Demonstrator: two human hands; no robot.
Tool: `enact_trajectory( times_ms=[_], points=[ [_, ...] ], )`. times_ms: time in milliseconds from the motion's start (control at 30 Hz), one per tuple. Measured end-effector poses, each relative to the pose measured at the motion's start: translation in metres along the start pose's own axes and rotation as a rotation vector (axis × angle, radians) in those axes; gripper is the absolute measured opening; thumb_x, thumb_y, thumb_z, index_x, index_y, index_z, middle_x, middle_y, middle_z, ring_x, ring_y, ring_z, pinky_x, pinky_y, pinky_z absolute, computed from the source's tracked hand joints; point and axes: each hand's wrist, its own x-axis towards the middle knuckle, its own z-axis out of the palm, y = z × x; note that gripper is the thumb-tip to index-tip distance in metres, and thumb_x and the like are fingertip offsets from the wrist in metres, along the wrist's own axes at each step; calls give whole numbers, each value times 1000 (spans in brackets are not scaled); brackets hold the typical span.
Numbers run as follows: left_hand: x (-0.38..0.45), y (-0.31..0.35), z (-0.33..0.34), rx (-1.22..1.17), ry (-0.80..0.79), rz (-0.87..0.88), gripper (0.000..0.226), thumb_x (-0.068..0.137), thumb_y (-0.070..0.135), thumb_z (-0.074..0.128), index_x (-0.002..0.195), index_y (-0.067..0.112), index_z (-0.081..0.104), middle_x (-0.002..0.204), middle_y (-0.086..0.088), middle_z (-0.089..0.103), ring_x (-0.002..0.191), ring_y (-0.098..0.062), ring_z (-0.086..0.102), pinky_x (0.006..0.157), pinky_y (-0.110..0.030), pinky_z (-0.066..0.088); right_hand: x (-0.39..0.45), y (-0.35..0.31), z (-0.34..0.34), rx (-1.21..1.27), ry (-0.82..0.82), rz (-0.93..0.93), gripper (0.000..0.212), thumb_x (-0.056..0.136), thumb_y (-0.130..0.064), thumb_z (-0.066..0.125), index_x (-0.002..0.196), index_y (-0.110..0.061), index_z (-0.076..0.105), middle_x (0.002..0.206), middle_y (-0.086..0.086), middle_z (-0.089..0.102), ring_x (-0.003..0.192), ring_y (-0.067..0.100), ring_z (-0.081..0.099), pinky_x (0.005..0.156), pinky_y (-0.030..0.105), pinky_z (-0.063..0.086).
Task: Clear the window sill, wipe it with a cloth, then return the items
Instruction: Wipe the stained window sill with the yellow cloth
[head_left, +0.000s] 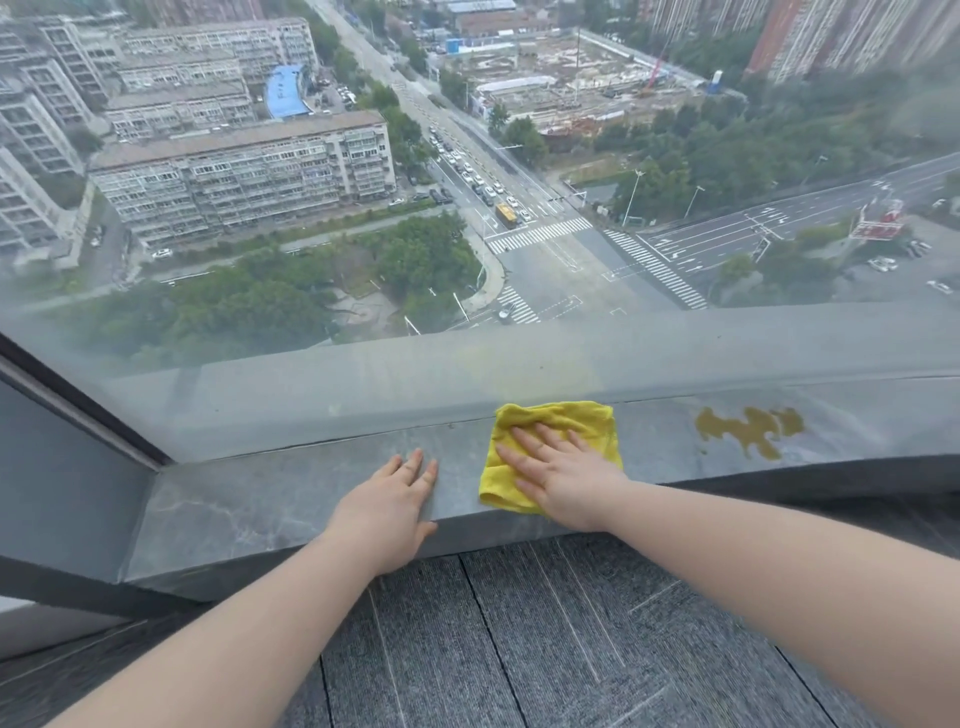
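While you lean over the window sill (291, 499), the dark frame (78, 410) of the glass meets its far left end, and the grey stone there is bare. Your left hand (387, 512) lies flat on the sill just left of centre, palm down, fingers together and stretched toward the pane, thumb hooked over the front edge; it grips nothing. Just beside it, apart from it by a narrow strip of stone, the yellow cloth (558, 421) sits crumpled on the sill, its far edge against the window's base and its near corner hanging at the front lip. Your right hand (556, 478) presses down on that cloth with the fingers spread wide and flat, not curled around it, so it is open on top of the fabric. Further right, well clear of the cloth, a yellowish-brown spill (748, 428) lies in a ragged patch on the stone. Below the sill runs grey carpet (545, 634).
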Motion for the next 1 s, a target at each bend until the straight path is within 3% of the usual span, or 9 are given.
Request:
enact_trajectory(
  times_ms=[233, 367, 467, 567, 667, 833, 1000],
  points=[
    [0, 6, -18, 78, -73, 1, 76, 96, 52, 39, 152, 18, 0, 161, -4, 2, 148, -23, 10, 119, -35, 17, 8, -11, -1, -31, -16, -64, 56, 100, -50, 20, 151, -38, 0, 161, -10, -9, 148, 13, -10, 121, 42, -5],
    [5, 25, -35, 207, -115, -55, 78, 92, 62, 34, 149, 9, 23, 151, -11, 32, 133, -31, 40, 103, -44, 42, -16, 29, 3, -4, -11, 18, 57, 100, -52, 20, 151, -39, 0, 161, -10, -10, 148, 11, -9, 121, 40, -2],
    [11, 50, -41, 195, -84, -91, 77, 90, 66, 30, 143, 10, 33, 136, -11, 49, 121, -33, 51, 93, -45, 49, -41, 72, 7, 24, -14, 109, 57, 99, -53, 18, 151, -39, -4, 160, -11, -12, 148, 10, -10, 121, 39, -2],
    [22, 84, -42, 81, -16, -23, 77, 92, 64, 29, 151, 16, 14, 154, -7, 28, 141, -33, 28, 106, -47, 40, -62, 112, 11, 53, -21, 182, 58, 99, -55, 17, 150, -40, -5, 160, -11, -14, 148, 10, -11, 121, 39, -2],
    [39, 120, -49, 40, 22, 90, 75, 94, 60, 29, 152, 19, 6, 161, -1, 8, 148, -22, 9, 116, -42, 28, -75, 144, 14, 86, 0, 246, 58, 98, -55, 17, 150, -40, -6, 160, -11, -13, 148, 11, -10, 121, 40, -2],
    [79, 168, -54, 43, 33, 241, 74, 95, 57, 32, 153, 22, 3, 161, 4, -3, 148, -14, -1, 119, -38, 19, -86, 190, 16, 141, 38, 347, 59, 98, -56, 17, 151, -39, -4, 160, -10, -12, 148, 11, -10, 121, 41, -1],
    [110, 210, -57, 86, -18, 361, 75, 95, 54, 38, 152, 27, -3, 161, 9, -6, 148, -13, -3, 119, -38, 19, -89, 216, 19, 150, 56, 404, 59, 98, -57, 15, 150, -39, -6, 160, -9, -13, 148, 12, -11, 121, 42, -2]
  ],
)
